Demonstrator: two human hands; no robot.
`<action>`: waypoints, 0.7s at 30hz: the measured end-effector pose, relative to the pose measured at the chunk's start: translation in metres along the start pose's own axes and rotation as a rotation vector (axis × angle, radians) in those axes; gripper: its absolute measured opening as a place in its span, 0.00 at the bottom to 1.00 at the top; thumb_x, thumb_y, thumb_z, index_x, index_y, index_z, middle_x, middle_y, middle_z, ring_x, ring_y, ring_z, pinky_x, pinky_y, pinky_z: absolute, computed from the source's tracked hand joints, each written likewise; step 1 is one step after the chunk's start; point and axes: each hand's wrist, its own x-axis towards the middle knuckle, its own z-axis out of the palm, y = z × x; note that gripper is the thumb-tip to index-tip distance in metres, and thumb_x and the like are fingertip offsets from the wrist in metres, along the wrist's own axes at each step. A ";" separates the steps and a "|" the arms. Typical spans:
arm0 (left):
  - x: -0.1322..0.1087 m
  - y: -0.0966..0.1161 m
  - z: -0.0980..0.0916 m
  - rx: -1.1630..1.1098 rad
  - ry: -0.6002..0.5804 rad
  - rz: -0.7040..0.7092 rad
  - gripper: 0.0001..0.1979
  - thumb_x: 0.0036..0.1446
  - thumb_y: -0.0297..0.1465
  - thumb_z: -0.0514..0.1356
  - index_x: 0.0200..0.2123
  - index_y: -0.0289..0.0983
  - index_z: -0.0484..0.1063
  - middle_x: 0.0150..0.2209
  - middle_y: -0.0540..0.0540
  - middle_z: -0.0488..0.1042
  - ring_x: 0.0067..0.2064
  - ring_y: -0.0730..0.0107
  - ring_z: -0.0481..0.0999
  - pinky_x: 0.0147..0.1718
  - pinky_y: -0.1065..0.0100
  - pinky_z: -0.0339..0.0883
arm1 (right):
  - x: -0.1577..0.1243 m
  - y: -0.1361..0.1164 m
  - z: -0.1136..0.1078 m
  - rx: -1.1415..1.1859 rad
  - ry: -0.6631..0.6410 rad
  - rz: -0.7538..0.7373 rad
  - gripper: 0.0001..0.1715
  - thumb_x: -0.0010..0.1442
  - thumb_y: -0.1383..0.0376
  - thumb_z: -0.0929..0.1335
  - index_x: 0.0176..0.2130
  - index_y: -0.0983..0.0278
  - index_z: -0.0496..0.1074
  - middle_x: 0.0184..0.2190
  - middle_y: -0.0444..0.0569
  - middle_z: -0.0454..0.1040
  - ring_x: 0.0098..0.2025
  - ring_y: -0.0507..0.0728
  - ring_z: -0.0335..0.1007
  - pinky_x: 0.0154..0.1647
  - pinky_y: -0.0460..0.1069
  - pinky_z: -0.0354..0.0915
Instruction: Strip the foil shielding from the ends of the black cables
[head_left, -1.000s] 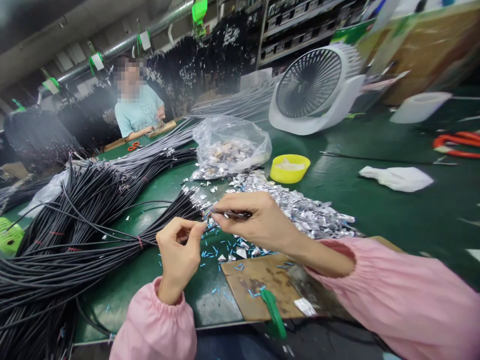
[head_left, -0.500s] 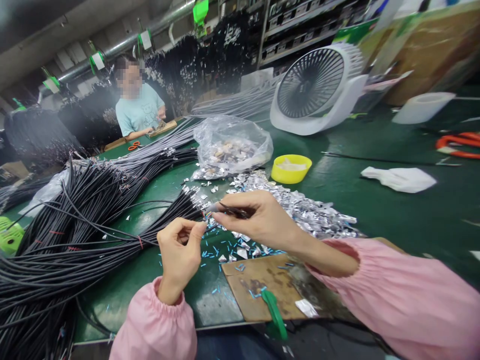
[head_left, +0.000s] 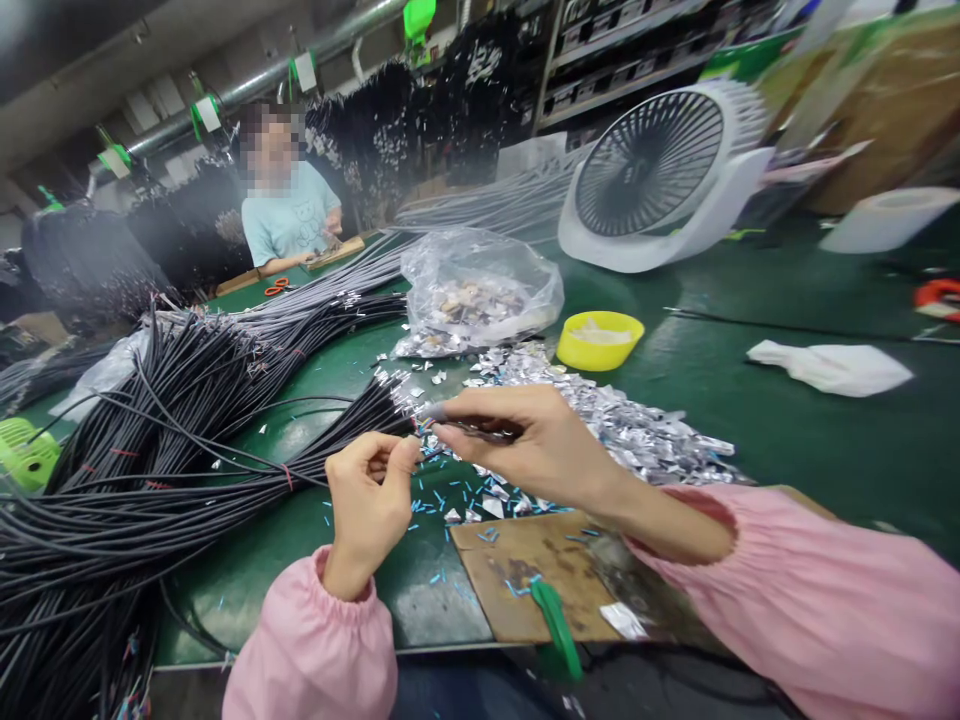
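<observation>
Coloured wires (head_left: pixel 425 424) lie ahead and right of our left hand (head_left: pixel 371 500) and left of our right hand (head_left: pixel 544 445). We keep the left in a narrow pinch, contents hidden; the right grips a dark tool (head_left: pixel 491 432), long axis towards the wires. We cannot tell which is nearer.

A white fan (head_left: pixel 656 165) stands on the green desk (head_left: pixel 697 380) beyond a yellow dish (head_left: pixel 596 356), a white roll (head_left: pixel 881 222) lies right of the fan, and across the desk orange scissors (head_left: pixel 277 287) lie near a person in a light-blue shirt (head_left: pixel 289 225).
</observation>
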 end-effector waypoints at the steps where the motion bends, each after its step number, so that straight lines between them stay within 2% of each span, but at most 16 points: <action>1: 0.000 0.000 0.000 0.000 -0.003 -0.004 0.15 0.53 0.39 0.58 0.22 0.33 0.70 0.19 0.50 0.69 0.20 0.77 0.66 0.17 0.76 0.56 | 0.000 0.000 0.000 -0.001 -0.003 0.003 0.07 0.53 0.67 0.66 0.29 0.65 0.75 0.22 0.46 0.74 0.19 0.49 0.63 0.17 0.44 0.56; 8: 0.000 0.001 -0.001 0.023 0.004 0.017 0.15 0.53 0.39 0.57 0.22 0.34 0.70 0.19 0.50 0.69 0.20 0.77 0.66 0.18 0.75 0.57 | 0.001 -0.002 0.000 -0.009 0.004 -0.012 0.08 0.54 0.66 0.66 0.27 0.65 0.74 0.20 0.46 0.72 0.19 0.48 0.60 0.17 0.44 0.56; 12: 0.000 0.001 0.000 0.040 0.017 0.031 0.14 0.53 0.38 0.58 0.22 0.34 0.70 0.18 0.50 0.69 0.20 0.77 0.66 0.18 0.75 0.57 | 0.001 -0.002 0.001 -0.006 -0.002 0.086 0.09 0.52 0.64 0.66 0.25 0.65 0.73 0.18 0.44 0.69 0.17 0.48 0.56 0.16 0.44 0.52; 17: 0.002 -0.003 0.002 0.002 -0.014 0.016 0.16 0.54 0.39 0.56 0.22 0.34 0.70 0.19 0.49 0.69 0.20 0.77 0.65 0.16 0.76 0.55 | 0.003 -0.003 0.003 0.031 -0.082 0.161 0.10 0.48 0.64 0.65 0.20 0.66 0.70 0.14 0.42 0.64 0.17 0.47 0.53 0.16 0.44 0.51; 21: 0.003 -0.004 0.002 -0.021 -0.031 -0.010 0.17 0.54 0.40 0.56 0.22 0.34 0.70 0.19 0.49 0.69 0.19 0.78 0.65 0.16 0.76 0.53 | 0.002 -0.002 0.004 0.004 -0.017 0.196 0.11 0.48 0.64 0.64 0.21 0.67 0.71 0.15 0.43 0.64 0.17 0.48 0.54 0.17 0.44 0.51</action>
